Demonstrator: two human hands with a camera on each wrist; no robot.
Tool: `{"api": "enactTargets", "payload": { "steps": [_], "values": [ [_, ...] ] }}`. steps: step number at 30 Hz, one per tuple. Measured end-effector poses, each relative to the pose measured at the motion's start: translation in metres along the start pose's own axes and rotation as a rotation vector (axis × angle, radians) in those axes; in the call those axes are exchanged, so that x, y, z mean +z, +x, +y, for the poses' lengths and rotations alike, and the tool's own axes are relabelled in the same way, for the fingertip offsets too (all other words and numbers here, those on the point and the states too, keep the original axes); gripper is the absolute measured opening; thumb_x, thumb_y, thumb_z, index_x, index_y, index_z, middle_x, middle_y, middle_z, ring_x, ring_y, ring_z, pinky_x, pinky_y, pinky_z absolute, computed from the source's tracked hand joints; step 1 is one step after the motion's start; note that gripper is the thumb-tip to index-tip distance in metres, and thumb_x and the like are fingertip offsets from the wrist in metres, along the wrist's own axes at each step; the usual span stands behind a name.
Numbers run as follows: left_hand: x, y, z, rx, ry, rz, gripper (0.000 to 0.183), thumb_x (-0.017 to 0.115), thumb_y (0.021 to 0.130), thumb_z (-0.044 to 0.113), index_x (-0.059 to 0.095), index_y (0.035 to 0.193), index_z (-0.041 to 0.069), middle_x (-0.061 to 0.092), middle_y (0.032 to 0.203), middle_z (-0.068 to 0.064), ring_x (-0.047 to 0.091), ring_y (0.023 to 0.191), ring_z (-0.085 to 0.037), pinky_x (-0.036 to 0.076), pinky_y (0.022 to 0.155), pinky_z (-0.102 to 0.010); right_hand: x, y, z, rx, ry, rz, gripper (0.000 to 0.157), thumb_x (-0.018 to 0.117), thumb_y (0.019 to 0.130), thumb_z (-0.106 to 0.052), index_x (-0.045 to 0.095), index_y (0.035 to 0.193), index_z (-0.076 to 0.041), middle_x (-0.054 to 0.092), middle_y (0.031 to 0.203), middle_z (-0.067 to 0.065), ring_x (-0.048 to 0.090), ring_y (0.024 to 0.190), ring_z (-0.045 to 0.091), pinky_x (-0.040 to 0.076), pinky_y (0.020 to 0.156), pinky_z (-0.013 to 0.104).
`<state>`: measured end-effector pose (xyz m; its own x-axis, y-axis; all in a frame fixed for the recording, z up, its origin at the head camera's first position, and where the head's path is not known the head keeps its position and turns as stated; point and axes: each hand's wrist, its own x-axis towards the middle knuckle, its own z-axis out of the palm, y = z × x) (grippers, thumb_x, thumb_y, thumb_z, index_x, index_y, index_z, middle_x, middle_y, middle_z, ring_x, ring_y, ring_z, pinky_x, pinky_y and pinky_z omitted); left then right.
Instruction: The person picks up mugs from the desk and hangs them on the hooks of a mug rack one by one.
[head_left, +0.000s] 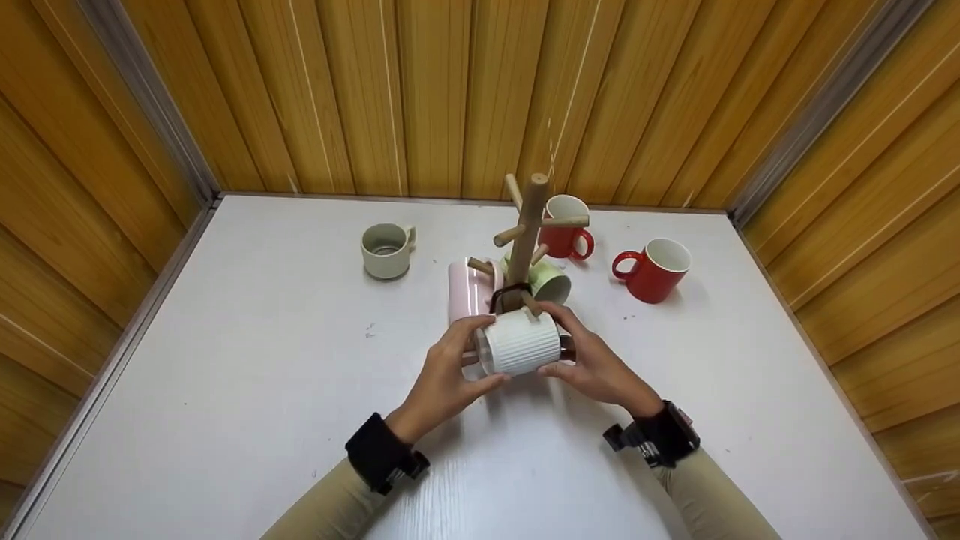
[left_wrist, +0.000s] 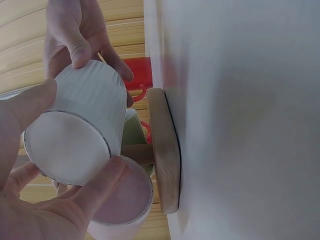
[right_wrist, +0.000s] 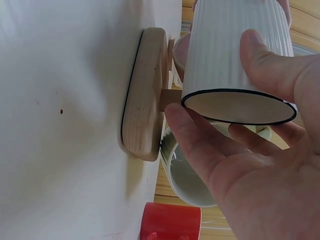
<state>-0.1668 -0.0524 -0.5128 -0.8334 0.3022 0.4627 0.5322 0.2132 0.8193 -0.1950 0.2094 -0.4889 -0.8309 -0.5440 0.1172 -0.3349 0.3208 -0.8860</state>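
Evidently, both hands were on one white mug (head_left: pixel 523 343), ribbed, held on its side above the counter (head_left: pixel 262 337), just in front of the rack (head_left: pixel 529 232).

Left hand (head_left: pixel 446 375): fingers and thumb curled round the left end of the mug, gripping it. Right hand (head_left: pixel 596 367): fingers and thumb gripped the opposite end, thumb laid along the ribs. Right wrist view gave a black-edged rim at that end; left wrist view gave a pale round face at the other.

Dark loop (head_left: pixel 510 292) was seen at the mug's far side, by the post; could not tell whether a peg passed through it. One low peg (head_left: pixel 531 304) overlapped the mug's top side in head view; contact unclear.

Rack: upright wooden post, pegs at several heights, thick base (right_wrist: pixel 145 95) resting flat on the counter. Pink mug (head_left: pixel 466 292) was just left of the post; green mug (head_left: pixel 553 289), tilted, just right of it.

Farther off: first red mug (head_left: pixel 559 241) stood behind the rack, partly covered by a peg; second red mug (head_left: pixel 658 276) stood upright to the right, handle leftward. Grey-green cup (head_left: pixel 386 261) stood upright, well apart on the left, handle rightward.
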Motion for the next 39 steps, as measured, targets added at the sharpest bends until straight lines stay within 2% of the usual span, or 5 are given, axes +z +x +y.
{"api": "enactTargets", "payload": {
  "steps": [10,17,27,39],
  "values": [
    [0.0000,0.0008,-0.0022,-0.035,0.008,-0.008,0.080,0.091,0.076,0.007,0.046,0.141,0.003,0.055,0.138,-0.014,0.067,0.114,-0.031,0.059,0.087,-0.036,0.0006,0.0019,0.0036,0.002,-0.009,0.012,0.092,0.079,0.085,0.006,0.031,0.157,-0.024,0.034,0.161,0.010,0.062,0.120,0.035,0.057,0.092,0.048],
    [-0.0006,0.0003,-0.0014,-0.049,0.018,-0.010,0.080,0.091,0.076,0.007,0.045,0.140,0.001,0.056,0.137,-0.016,0.068,0.112,-0.031,0.059,0.087,-0.035,0.0018,0.0017,0.0037,0.008,0.003,0.018,0.094,0.080,0.084,0.007,0.031,0.158,-0.027,0.031,0.163,0.009,0.062,0.121,0.035,0.057,0.093,0.048],
    [-0.0013,-0.0008,-0.0034,-0.073,0.040,-0.023,0.079,0.090,0.079,0.009,0.045,0.143,0.005,0.057,0.140,-0.014,0.067,0.114,-0.029,0.059,0.089,-0.036,0.0038,0.0020,0.0061,-0.006,-0.023,0.030,0.095,0.081,0.085,0.003,0.030,0.157,-0.030,0.030,0.164,0.001,0.063,0.122,0.031,0.057,0.092,0.037],
    [-0.0011,-0.0016,-0.0056,-0.080,0.026,-0.022,0.078,0.089,0.079,0.008,0.045,0.144,0.007,0.057,0.141,-0.014,0.067,0.116,-0.029,0.059,0.090,-0.039,0.0057,0.0019,0.0055,0.008,-0.045,0.048,0.094,0.082,0.084,0.003,0.032,0.157,-0.029,0.031,0.163,0.002,0.063,0.121,0.028,0.056,0.095,0.037]
  ]
}}
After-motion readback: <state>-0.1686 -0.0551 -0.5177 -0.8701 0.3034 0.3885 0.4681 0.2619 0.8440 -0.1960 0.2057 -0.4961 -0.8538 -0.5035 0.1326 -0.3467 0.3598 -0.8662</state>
